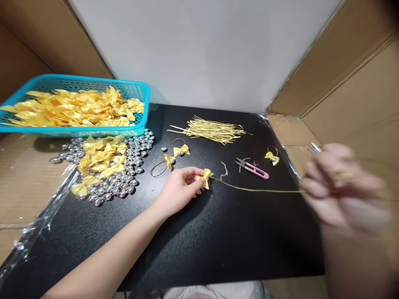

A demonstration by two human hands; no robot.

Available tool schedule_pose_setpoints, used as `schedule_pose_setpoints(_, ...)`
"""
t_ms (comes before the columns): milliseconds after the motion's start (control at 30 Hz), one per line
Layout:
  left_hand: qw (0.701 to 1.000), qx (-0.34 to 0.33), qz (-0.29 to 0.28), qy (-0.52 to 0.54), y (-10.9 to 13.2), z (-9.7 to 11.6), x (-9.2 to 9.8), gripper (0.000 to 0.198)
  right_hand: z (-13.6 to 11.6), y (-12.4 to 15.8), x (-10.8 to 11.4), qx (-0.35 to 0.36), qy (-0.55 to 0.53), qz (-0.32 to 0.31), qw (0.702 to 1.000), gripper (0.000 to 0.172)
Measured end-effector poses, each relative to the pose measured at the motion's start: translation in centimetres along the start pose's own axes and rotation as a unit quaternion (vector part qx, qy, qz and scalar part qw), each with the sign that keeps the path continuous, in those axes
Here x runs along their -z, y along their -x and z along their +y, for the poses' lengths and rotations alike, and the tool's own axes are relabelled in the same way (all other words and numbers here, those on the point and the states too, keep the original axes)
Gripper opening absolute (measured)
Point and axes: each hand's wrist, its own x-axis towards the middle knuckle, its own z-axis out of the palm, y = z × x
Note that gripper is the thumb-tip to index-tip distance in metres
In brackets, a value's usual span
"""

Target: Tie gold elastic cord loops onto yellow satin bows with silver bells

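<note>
Your left hand (181, 189) pinches a bow (205, 178); your right hand (339, 187), blurred, holds its gold cord (258, 190) taut. Three looped bows (272, 157) lie near the scissors (254, 169); a full basket (62, 132) remains left of them

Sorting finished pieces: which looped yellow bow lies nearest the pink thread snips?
The lone looped bow just right of the pink thread snips, near the table's right edge. The other two lie farther left, beside the silver bells.

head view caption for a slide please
The left hand pinches a yellow bow on the black table, its gold cord held taut by the blurred right hand.
</note>
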Motion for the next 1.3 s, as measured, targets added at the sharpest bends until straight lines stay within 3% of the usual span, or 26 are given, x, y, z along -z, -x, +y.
schedule_pose_setpoints(100,0.999,-0.004,-0.017,0.039,0.0,0.0,-0.4,0.019,2.3,0.2,-4.7,-0.083,-0.089,-0.064,0.99,0.058)
schedule_pose_setpoints(200,0.998,-0.012,-0.033,0.053,0.1,-0.2,-0.7,0.021,4.9,0.5,-7.0,-0.127,-0.104,-0.11,0.98,0.059)
schedule_pose_setpoints(367,0.997,-0.016,-0.048,0.065,0.3,-0.4,-1.0,0.021,6.3,0.7,-7.3,-0.171,-0.069,-0.136,0.973,0.064)
schedule_pose_setpoints(533,0.996,-0.019,-0.052,0.073,0.5,-0.5,-1.0,0.02,6.2,0.4,-7.3,-0.152,-0.054,-0.11,0.981,0.064)
schedule_pose_setpoints(800,0.994,-0.023,-0.059,0.089,0.9,-0.3,-1.2,0.022,7.1,1.4,-7.9,-0.145,-0.023,-0.124,0.981,0.059)
schedule_pose_setpoints(933,0.99,-0.025,-0.024,0.134,0.8,0.1,-0.8,0.021,5.3,0.7,-6.1,-0.146,-0.082,-0.19,0.967,0.058)
schedule_pose_setpoints(1100,0.998,-0.044,0.002,0.034,0.5,-0.3,-0.5,0.015,-0.8,-1.1,-3.6,-0.085,-0.18,-0.115,0.973,0.052)
schedule_pose_setpoints(1233,0.992,-0.068,-0.062,-0.089,0.5,-0.8,-0.8,0.017,-7.2,-3.6,-5.9,-0.044,-0.155,-0.111,0.981,0.027)
schedule_pose_setpoints(1300,0.984,-0.078,-0.096,-0.125,0.6,-0.9,-0.9,0.018,-9.0,-6.0,-8.3,-0.017,-0.135,-0.118,0.984,0.032)
